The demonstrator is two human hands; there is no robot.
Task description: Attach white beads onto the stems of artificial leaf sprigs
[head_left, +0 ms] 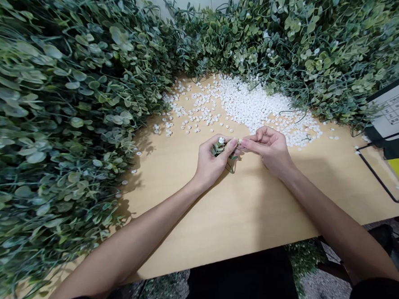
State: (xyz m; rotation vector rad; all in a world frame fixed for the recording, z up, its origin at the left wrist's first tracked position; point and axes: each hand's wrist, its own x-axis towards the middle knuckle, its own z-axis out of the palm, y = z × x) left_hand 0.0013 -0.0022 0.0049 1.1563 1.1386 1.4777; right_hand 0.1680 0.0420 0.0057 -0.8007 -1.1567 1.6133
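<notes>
My left hand [212, 161] is closed round a small green artificial sprig [220, 147] with a white bead on it, held just above the wooden table [249, 215]. My right hand [270, 147] meets it from the right, thumb and forefinger pinched together at the sprig's tip; what they pinch is too small to make out. Right behind both hands lies a spread of small white beads [252, 105].
Large heaps of artificial green foliage [53, 113] cover the left side, and more foliage [320, 48] runs along the back and right. A black wire stand with a printed sheet [396, 112] sits at the right edge. The table's front edge runs near my lap.
</notes>
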